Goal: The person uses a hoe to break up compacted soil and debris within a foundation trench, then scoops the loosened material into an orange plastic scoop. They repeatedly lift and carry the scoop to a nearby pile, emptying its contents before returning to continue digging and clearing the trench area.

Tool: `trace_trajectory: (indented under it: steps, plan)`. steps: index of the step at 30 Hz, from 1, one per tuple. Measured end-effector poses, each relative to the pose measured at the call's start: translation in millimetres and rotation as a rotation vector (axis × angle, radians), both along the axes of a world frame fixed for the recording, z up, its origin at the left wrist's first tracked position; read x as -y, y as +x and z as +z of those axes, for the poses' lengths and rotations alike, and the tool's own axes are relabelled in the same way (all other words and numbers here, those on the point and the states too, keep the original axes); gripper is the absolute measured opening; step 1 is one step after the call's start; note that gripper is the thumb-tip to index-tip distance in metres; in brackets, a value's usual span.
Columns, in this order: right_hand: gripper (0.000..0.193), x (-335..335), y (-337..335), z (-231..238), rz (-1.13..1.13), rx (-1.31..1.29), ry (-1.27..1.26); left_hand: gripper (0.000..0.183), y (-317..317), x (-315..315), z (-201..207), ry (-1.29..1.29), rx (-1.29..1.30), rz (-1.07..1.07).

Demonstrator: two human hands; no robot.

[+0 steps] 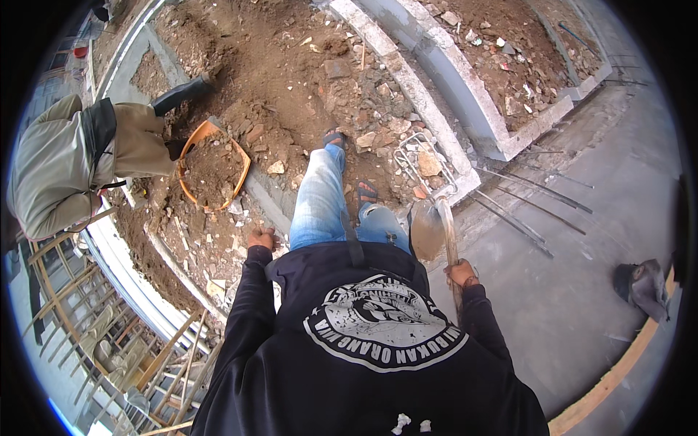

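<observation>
My right hand [461, 273] is wrapped around the wooden handle of a hoe [449, 240], held beside my right thigh. Its broad, soil-coloured blade [426, 231] hangs at the far end, close to my right knee. On the other side, my left hand [262, 237] hangs by my left thigh, its fingers loosely apart with nothing visible in them. Ahead and to the left of it, the orange rim of a container [246, 166] lies around brown soil. Bent metal bars [407, 168] rest on the rubble just beyond the hoe.
Another person [62, 171] bends over at the left, near the orange rim. Low concrete walls [407, 83] run ahead to the right, with steel rods [542, 190] sticking out over grey concrete [531, 291]. A dark boot-like thing [643, 287] is far right. Wooden framework [138, 349] lies lower left.
</observation>
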State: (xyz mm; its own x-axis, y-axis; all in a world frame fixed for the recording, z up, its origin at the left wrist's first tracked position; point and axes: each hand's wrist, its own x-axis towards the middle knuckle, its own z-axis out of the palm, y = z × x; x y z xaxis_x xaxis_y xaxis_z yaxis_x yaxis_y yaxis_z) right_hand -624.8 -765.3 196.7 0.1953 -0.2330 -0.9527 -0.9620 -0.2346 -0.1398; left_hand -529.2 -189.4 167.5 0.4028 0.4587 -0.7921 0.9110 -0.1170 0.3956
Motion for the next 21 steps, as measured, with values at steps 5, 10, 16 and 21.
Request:
trace_trajectory:
  steps: [5, 10, 16, 21]
  plan:
    - [0.029, -3, 12, -23, 0.154, -0.029, 0.0, 0.017, -15, -18, 14, 0.026, -0.044, 0.053]
    - [0.031, -21, 10, -34, 0.16, -0.008, -0.036, 0.015, -11, -38, 19, 0.064, -0.097, 0.028]
    - [0.024, -44, 24, -25, -0.006, -0.115, 0.017, 0.016, 58, -69, 7, 0.039, -0.122, -0.061]
    - [0.019, -85, 50, -1, -0.118, -0.206, -0.038, 0.017, 146, -119, -30, -0.007, -0.15, -0.128]
